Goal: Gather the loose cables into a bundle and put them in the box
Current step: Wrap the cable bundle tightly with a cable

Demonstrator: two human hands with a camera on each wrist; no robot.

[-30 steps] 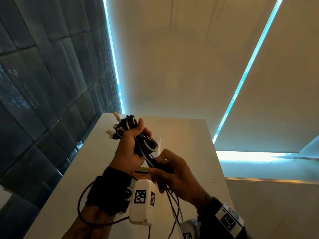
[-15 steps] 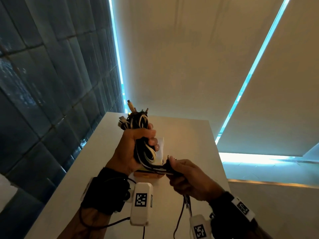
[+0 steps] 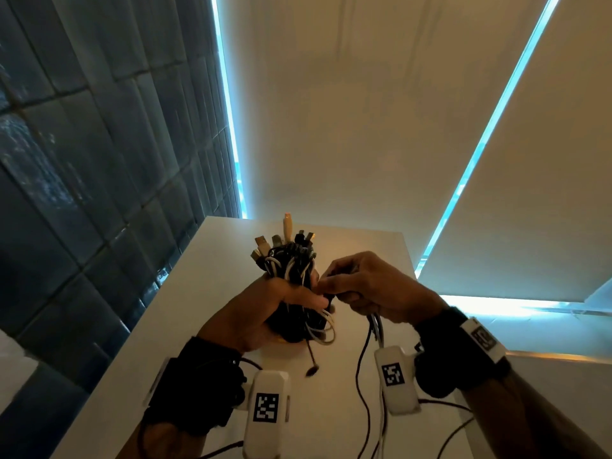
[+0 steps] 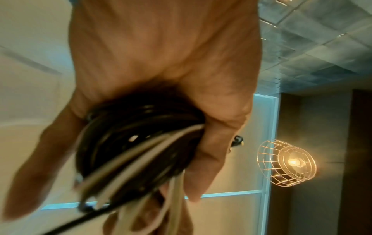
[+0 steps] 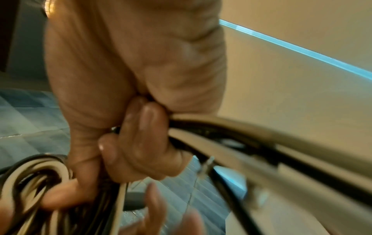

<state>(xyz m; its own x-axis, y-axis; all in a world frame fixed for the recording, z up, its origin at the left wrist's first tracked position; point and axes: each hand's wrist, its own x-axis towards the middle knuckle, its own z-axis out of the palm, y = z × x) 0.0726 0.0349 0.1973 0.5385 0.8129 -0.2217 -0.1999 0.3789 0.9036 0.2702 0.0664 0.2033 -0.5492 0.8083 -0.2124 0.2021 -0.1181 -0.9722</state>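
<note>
Raised now, both hands: left hand (image 3: 265,313) grips cable bundle (image 3: 291,286) (plugs up), right hand (image 3: 371,286) pinches trailing cables (image 3: 376,326).

Both hands are bare. Each wrist wears a black strap (image 3: 195,389) carrying a white camera box (image 3: 266,415) with a black-and-white square marker. The right strap (image 3: 463,352) has a second marker tag (image 3: 483,339). Thin black leads (image 3: 361,376) trail from the boxes.

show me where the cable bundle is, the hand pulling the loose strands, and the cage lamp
cable bundle (image 3: 291,263), head view, on the wound coil above the left hand's grip.
right hand (image 3: 374,286), head view, on its back.
cage lamp (image 4: 286,163), left wrist view, on the wire shade.
</note>
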